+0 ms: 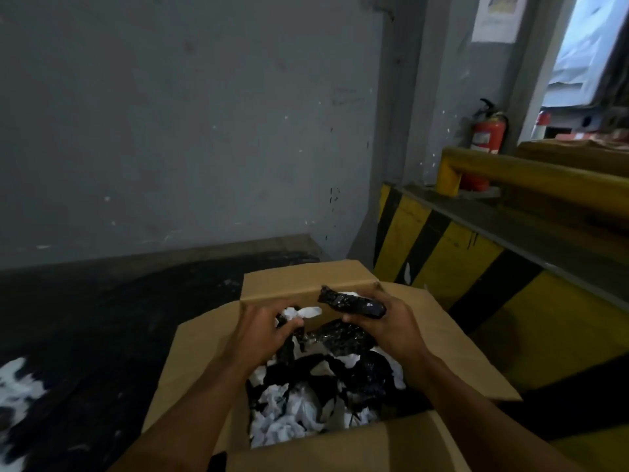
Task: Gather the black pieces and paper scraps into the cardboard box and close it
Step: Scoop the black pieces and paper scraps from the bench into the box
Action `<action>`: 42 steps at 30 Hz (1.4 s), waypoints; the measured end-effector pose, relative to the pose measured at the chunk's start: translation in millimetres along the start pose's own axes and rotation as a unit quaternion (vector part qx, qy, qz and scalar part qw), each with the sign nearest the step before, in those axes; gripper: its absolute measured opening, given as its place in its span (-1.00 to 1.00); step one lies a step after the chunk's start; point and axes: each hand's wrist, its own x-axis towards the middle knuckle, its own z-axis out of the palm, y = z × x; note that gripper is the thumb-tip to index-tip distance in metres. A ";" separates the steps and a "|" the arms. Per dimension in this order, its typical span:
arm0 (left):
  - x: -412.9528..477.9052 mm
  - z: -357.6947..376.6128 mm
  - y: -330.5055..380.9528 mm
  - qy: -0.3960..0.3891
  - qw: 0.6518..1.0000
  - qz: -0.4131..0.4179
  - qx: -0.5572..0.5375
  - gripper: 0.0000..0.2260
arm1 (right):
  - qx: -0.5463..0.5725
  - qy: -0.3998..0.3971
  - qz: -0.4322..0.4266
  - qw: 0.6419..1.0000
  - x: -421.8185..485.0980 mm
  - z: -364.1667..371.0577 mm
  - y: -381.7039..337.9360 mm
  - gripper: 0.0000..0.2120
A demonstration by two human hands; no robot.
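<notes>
Over the open cardboard box point(340, 287): right hand point(384, 327) clamped on a crumpled black piece point(354, 303), poised for dropping in; left hand point(269, 330) curled around black-and-white scraps point(299, 315). Inside, mixed paper scraps point(292, 413). Flaps splayed, unclosed.

There is one view, from a wide-angle camera on the person's head. It looks forward and steeply down, close over an open box point(306, 287) whose near flap runs off the bottom edge. Both forearms enter from the bottom, and the left hand point(269, 330) and right hand point(381, 321) sit just below mid-frame. The upper half takes in the far grey wall point(170, 114). A striped kerb point(459, 264) and yellow rail point(531, 172) run along the right side, bent by the lens.
</notes>
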 end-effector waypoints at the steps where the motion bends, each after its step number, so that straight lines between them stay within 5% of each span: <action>1: 4.3 5.7 -4.2 -0.006 1.000 -0.002 -0.001 -0.75 | 0.010 -0.005 0.001 1.000 3.6 2.3 4.4 -0.64; 9: 23.5 47.8 -36.2 -0.112 0.989 -0.089 0.026 -0.69 | -0.103 -0.064 0.023 0.992 42.6 28.7 41.3 -0.38; 13: 18.2 64.5 -53.1 -0.174 0.973 -0.132 0.080 -0.55 | -0.261 -0.162 0.076 0.949 44.4 40.9 59.3 -0.19; 18: 21.0 67.9 -59.2 -0.200 0.966 -0.139 0.081 -0.73 | -0.218 -0.182 0.137 0.949 43.9 43.4 65.3 -0.42; 37: -45.6 -4.7 0.7 -0.047 0.989 -0.092 0.109 -0.83 | -0.214 -0.030 0.016 0.976 -9.9 18.5 3.1 -0.72; 42: -87.7 -41.8 0.4 -0.007 0.987 -0.116 0.111 -0.74 | -0.189 -0.046 -0.002 0.981 -39.4 50.3 -31.5 -0.70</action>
